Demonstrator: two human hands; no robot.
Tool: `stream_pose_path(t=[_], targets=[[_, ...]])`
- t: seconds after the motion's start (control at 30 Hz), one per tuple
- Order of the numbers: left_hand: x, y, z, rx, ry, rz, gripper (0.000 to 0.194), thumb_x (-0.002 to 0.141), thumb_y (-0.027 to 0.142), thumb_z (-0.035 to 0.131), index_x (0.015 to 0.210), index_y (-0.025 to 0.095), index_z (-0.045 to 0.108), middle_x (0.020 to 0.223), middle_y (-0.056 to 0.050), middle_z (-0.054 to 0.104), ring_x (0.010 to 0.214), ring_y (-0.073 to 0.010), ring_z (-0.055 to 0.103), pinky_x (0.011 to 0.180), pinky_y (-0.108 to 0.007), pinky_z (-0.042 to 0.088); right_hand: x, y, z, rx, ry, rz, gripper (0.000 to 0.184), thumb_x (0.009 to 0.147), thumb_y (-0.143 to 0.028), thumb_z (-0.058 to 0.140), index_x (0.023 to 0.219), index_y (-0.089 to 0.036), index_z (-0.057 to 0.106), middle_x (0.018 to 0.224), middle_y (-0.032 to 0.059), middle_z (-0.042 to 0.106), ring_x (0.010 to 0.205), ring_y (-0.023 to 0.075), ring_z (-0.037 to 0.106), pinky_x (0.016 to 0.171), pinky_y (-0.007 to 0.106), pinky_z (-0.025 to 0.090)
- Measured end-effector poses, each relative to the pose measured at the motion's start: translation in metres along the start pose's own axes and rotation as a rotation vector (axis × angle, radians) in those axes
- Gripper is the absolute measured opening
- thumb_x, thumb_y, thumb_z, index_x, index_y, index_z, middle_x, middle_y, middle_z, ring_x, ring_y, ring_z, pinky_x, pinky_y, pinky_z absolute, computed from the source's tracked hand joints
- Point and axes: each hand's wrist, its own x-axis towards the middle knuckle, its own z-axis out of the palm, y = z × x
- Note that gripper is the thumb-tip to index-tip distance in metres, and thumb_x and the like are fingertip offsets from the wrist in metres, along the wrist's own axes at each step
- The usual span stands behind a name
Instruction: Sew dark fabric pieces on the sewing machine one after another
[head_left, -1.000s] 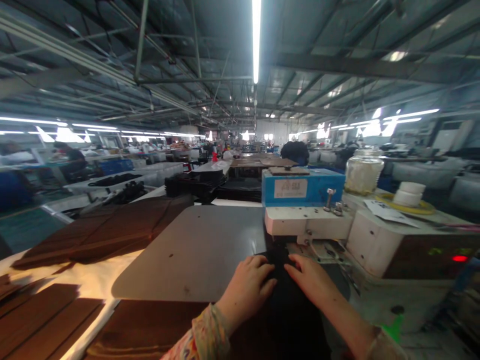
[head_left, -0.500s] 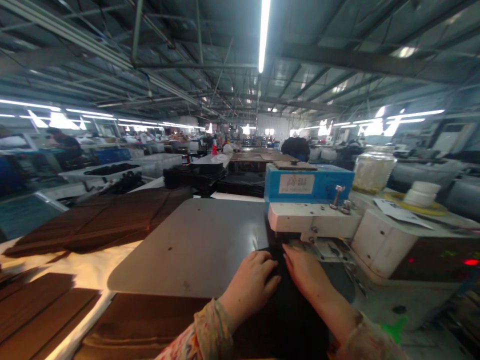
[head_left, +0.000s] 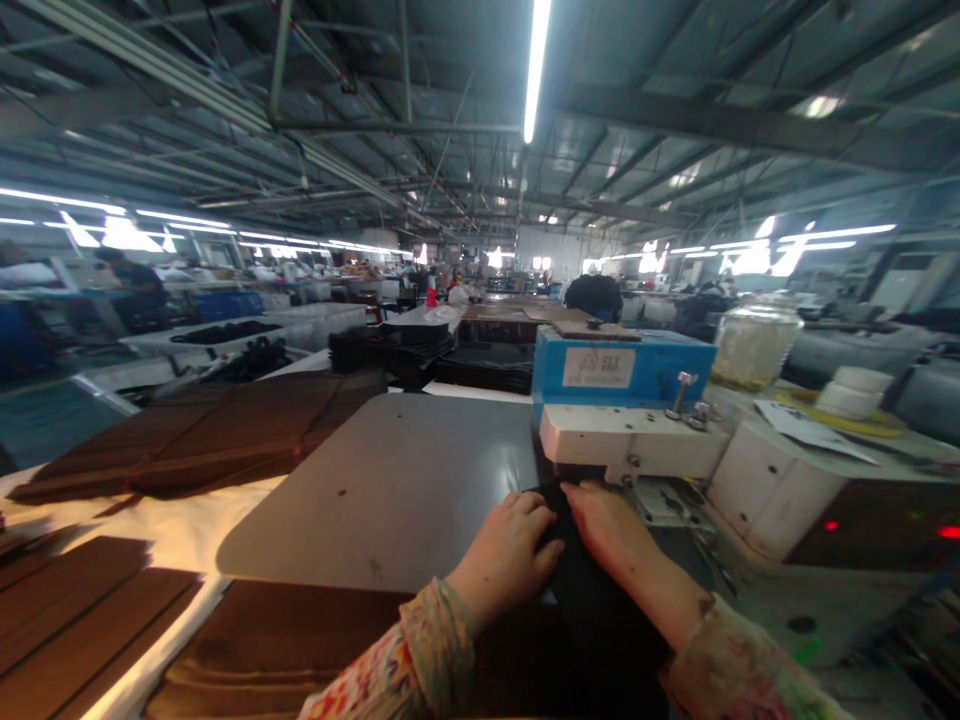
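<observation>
A dark piece of fabric [head_left: 600, 620] lies between and beneath my hands, its far end reaching under the head of a sewing machine [head_left: 634, 440] with a blue cover. My left hand [head_left: 510, 555] rests on the fabric's left side, fingers bent and thumb held apart from them. Against the fabric's right side lies my right hand [head_left: 615, 530], fingers stretched toward the machine head, their tips close under it. The needle area is hidden. Left of the hands is a smooth grey metal plate [head_left: 390, 490].
Brown fabric pieces [head_left: 202, 430] lie at the left, and more brown fabric [head_left: 270, 640] sits below the plate. Black stacks [head_left: 487, 365] stand beyond it. On the machine's right are a glass jar [head_left: 757, 340] and a white spool [head_left: 853, 392].
The view has shifted slightly. Both hands keep nearly the same place on the fabric by the machine head, with the left thumb still apart from its fingers.
</observation>
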Motion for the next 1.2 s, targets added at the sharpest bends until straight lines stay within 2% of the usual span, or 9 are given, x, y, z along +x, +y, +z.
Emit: stream_pose_path(t=[0.27,0.47,0.73,1.2], targets=[[0.002,-0.001,0.002,0.007,0.006,0.007,0.023,0.081,0.029,0.050,0.100,0.017,0.057,0.102,-0.005,0.054,0.098,-0.0190,0.047,0.090,-0.033,0.040,0.000,0.003,0.007,0.039,0.103,-0.022,0.036,0.085,-0.014,0.032,0.109,-0.011,0.058,0.104,0.0127,0.063,0.096,0.0189,0.058,0.085,0.027,0.042],[0.005,-0.003,0.002,0.025,0.000,0.018,0.023,0.082,0.028,0.049,0.099,0.016,0.058,0.100,-0.006,0.055,0.097,-0.0190,0.047,0.089,-0.033,0.040,0.004,0.007,0.011,0.074,0.148,-0.009,0.031,0.085,-0.017,0.035,0.104,-0.012,0.060,0.099,0.0100,0.063,0.089,0.0186,0.059,0.080,0.027,0.043],[0.010,-0.003,0.000,0.042,-0.023,0.012,0.025,0.084,0.025,0.044,0.102,0.015,0.057,0.103,-0.007,0.055,0.099,-0.0192,0.047,0.091,-0.033,0.040,0.006,0.010,0.014,0.150,0.155,0.027,0.028,0.083,-0.018,0.039,0.100,-0.014,0.061,0.098,0.0085,0.064,0.091,0.0177,0.058,0.081,0.026,0.041],[0.008,-0.006,0.002,0.018,-0.016,0.040,0.026,0.084,0.026,0.045,0.106,0.018,0.056,0.107,-0.006,0.054,0.100,-0.0185,0.047,0.092,-0.033,0.039,0.005,0.006,0.012,0.126,0.150,0.057,0.028,0.083,-0.017,0.038,0.099,-0.015,0.061,0.100,0.0089,0.063,0.091,0.0175,0.057,0.080,0.025,0.041]])
